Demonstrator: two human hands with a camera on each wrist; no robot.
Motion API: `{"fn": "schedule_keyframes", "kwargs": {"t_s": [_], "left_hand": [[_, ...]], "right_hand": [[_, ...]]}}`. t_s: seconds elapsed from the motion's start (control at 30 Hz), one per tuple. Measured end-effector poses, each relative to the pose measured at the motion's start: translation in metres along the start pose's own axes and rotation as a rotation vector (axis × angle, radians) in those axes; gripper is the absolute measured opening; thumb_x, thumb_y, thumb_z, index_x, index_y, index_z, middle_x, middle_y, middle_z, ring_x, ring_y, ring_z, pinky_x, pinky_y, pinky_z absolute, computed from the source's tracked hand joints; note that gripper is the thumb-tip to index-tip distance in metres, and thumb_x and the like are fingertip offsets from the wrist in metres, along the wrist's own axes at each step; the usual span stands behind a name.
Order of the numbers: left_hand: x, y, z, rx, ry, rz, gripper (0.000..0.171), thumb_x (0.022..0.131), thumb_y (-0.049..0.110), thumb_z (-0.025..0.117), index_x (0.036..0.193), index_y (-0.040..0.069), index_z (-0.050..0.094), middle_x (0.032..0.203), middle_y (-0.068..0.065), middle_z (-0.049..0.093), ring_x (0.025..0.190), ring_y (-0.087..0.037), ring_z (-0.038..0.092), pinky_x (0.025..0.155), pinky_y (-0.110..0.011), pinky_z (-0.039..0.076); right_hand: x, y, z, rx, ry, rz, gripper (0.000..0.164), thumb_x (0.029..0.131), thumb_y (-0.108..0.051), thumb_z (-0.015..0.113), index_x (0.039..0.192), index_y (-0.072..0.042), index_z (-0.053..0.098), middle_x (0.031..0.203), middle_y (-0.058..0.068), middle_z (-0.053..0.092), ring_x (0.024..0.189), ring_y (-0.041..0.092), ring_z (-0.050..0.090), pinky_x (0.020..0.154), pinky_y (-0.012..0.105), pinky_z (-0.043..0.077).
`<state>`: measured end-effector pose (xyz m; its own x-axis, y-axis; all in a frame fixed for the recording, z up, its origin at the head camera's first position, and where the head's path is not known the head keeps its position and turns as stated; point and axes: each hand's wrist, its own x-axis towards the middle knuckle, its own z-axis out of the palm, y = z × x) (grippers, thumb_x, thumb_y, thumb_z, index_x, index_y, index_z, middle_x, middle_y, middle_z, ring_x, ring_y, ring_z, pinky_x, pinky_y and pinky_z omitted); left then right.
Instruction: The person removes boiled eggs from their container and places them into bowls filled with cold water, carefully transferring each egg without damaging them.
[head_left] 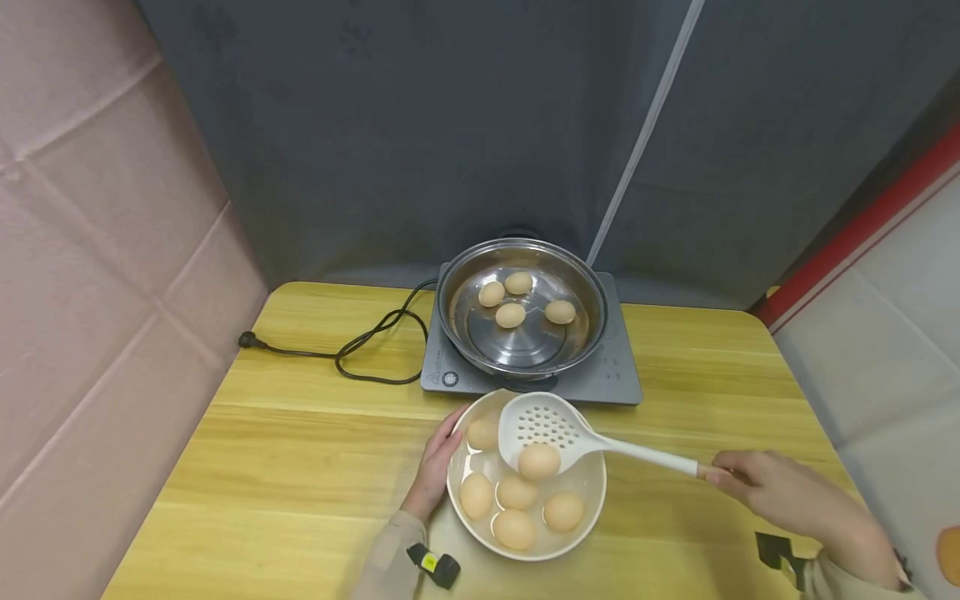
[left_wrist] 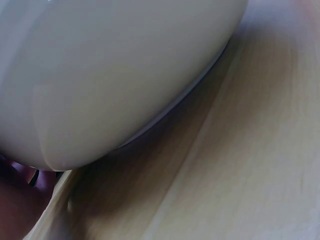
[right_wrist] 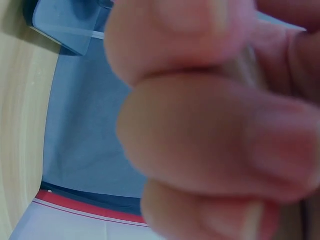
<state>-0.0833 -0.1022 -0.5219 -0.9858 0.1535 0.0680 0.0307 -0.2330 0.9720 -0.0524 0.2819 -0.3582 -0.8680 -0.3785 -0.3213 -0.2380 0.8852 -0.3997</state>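
My right hand point(head_left: 787, 492) grips the handle of a white slotted ladle point(head_left: 546, 423). Its perforated head is over the far side of a cream bowl point(head_left: 592, 504), and one brown egg point(head_left: 538, 461) sits at the near edge of that head. Several other eggs point(head_left: 514, 530) lie in liquid inside the bowl. At the bowl's left rim my left hand point(head_left: 437, 465) holds on, thumb by the rim. Up close in the left wrist view is the bowl's outer wall point(left_wrist: 115, 75). Curled fingers point(right_wrist: 210, 135) fill the right wrist view, which hides most of the handle.
Behind the bowl, a steel pan point(head_left: 525, 354) with several eggs point(head_left: 510, 315) and some water stands on a grey induction cooker point(head_left: 611, 367). Its black cord point(head_left: 367, 337) trails left over the wooden table point(head_left: 300, 467). A dark curtain point(head_left: 412, 142) hangs at the back.
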Motion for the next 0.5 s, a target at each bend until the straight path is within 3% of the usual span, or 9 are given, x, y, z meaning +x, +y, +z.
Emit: {"fn": "schedule_keyframes", "kwargs": {"t_s": [0.23,0.5], "left_hand": [[0.0000,-0.0002,-0.0003,0.003,-0.002,0.004,0.045,0.097,0.012,0.031,0.137,-0.007,0.028,0.144,-0.020,0.029,0.133,-0.033,0.026,0.110,-0.031,0.022],[0.0000,-0.0011,-0.0003,0.003,0.007,-0.002,0.044,0.097,0.012,0.031,0.137,-0.007,0.029,0.144,-0.020,0.029,0.132,-0.033,0.027,0.110,-0.028,0.024]], "right_hand": [[0.0020,0.0028,0.0033,-0.004,-0.004,0.017,0.022,0.093,-0.036,0.046,0.086,-0.019,0.058,0.056,-0.012,0.033,0.045,0.002,0.025,0.040,0.019,0.024],[0.0043,0.0024,0.0058,-0.038,0.020,0.017,0.021,0.092,-0.038,0.047,0.087,-0.021,0.058,0.057,-0.012,0.034,0.047,0.002,0.025,0.041,0.019,0.023]]}}
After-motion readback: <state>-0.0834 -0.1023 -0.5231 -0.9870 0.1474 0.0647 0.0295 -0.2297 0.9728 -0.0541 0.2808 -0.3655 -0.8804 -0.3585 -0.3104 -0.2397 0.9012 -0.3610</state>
